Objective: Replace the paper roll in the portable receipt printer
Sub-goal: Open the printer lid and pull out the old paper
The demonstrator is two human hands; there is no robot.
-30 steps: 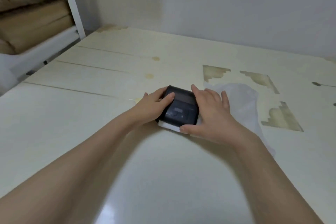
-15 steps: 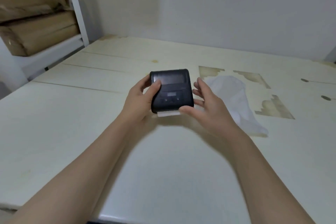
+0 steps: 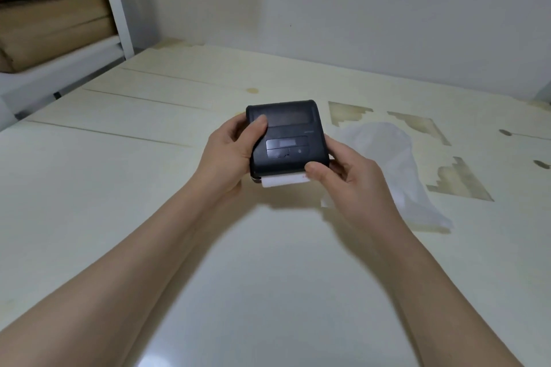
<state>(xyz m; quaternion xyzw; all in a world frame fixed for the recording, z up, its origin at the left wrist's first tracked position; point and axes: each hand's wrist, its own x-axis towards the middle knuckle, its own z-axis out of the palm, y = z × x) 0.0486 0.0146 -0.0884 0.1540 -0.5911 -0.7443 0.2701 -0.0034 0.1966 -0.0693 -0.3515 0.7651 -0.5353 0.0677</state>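
Observation:
A black portable receipt printer [image 3: 287, 140] is held above the table, its button panel facing me and its lid closed. A short strip of white paper [image 3: 281, 180] sticks out of its near edge. My left hand [image 3: 231, 155] grips the printer's left side, thumb resting on the top face. My right hand [image 3: 348, 176] holds the right near corner, thumb pressed at the edge by the paper strip. The paper roll itself is hidden inside.
A crumpled translucent white plastic bag [image 3: 393, 164] lies on the cream table [image 3: 119, 188] just right of my hands. Patches of peeled surface mark the table at the right. A white shelf [image 3: 59, 62] with brown packages stands at the far left.
Both hands have lifted the printer off the table and brought it up towards me. The right hand slid from covering the printer's top to gripping its right near corner.

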